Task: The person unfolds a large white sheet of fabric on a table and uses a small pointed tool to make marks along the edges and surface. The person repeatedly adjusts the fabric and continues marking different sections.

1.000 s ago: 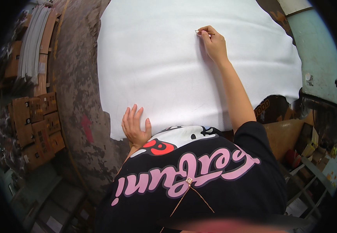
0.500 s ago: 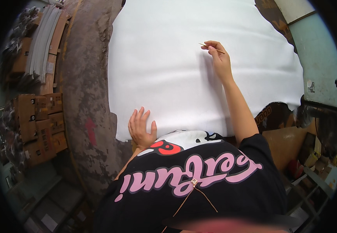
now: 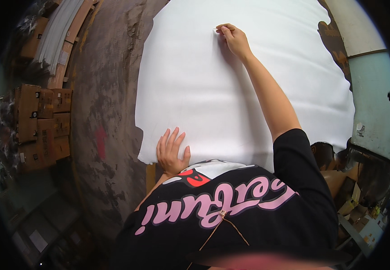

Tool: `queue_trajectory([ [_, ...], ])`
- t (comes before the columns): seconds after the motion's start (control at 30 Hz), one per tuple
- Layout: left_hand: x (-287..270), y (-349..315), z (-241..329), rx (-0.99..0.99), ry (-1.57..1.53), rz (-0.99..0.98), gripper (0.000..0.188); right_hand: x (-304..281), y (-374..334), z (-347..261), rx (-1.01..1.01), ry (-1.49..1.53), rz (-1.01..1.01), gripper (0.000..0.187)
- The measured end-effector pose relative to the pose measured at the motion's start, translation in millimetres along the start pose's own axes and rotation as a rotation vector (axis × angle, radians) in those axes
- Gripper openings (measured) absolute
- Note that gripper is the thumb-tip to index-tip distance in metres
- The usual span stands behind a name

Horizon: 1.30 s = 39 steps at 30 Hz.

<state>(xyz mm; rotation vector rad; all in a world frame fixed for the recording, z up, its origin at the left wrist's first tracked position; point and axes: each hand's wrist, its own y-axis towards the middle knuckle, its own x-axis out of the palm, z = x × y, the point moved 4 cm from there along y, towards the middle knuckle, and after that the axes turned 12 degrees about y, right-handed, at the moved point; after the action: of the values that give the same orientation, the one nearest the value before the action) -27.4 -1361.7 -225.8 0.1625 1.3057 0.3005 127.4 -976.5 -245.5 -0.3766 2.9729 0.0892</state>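
Note:
A large white sheet with wavy, irregular edges, like a leather hide (image 3: 199,94), lies spread out before me with soft ripples across it. Toward its far part, my right hand (image 3: 236,42) pinches a thin gold-coloured pen-like stick (image 3: 215,29). The tip points left, close over the white surface; whether it touches cannot be made out. My left hand (image 3: 171,152) rests flat on the near left corner of the sheet, fingers spread and holding nothing. My right arm reaches far across and casts a shadow on the white.
Stacked cardboard boxes (image 3: 46,121) and a bundle of long pale strips (image 3: 59,33) stand at the left, beyond a worn grey floor (image 3: 103,90). A pale green panel (image 3: 372,99) borders the right side. Clutter with cardboard pieces (image 3: 348,207) sits at the lower right.
My right hand has moved farther away and to the left over the sheet, turning the stick to nearly level. My left hand stays flat near the corner. The whole view has shifted slightly.

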Motion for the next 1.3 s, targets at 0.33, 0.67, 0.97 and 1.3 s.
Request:
queue_trajectory([
  [0.33,0.4,1.3,-1.3,0.011,0.015,-0.020,0.040,-5.7,-32.4,-4.0,0.051,-0.160,-0.026,0.031],
  [0.67,0.1,1.6,0.3,0.001,0.011,-0.025,0.041,-16.2,-26.7,1.1,0.039,0.189,0.039,0.031],
  [0.97,0.0,0.5,-0.7,-0.008,0.013,-0.024,0.041,-14.8,-18.1,-1.5,0.089,-0.082,0.017,0.036],
  [1.3,-0.5,1.2,-0.6,0.005,0.021,-0.008,0.040,-58.5,-94.1,-2.5,-0.015,0.388,0.245,0.030],
])
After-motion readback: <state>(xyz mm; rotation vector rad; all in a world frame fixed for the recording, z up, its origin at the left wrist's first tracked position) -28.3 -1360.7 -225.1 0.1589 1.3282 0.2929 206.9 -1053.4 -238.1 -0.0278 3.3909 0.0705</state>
